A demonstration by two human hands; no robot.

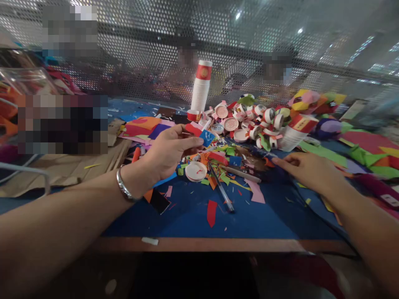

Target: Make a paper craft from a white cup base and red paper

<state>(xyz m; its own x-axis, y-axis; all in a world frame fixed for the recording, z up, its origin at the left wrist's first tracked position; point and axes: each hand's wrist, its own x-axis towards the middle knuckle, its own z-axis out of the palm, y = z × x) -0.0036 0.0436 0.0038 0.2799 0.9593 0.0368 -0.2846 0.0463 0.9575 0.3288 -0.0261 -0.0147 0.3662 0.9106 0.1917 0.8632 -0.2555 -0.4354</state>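
Note:
My left hand (170, 151) is raised over the blue table top (193, 216) and pinches a small blue paper square (207, 137) together with a red-and-white strip (193, 128). A silver bracelet (124, 187) sits on its wrist. My right hand (307, 170) lies low on the table with its fingers stretched out flat toward the paper scraps, holding nothing. Below the left hand lies a cut round cup bottom (195, 171), and beside it a pen (222, 187) and a pencil (243, 174).
A tall stack of red-and-white paper cups (201, 87) stands at the back, with a pile of cut cup rings and discs (249, 120) and a tipped cup (294, 132). Coloured paper sheets (364, 153) lie right, cardboard (71, 166) left. A perforated metal screen (218, 45) closes the back.

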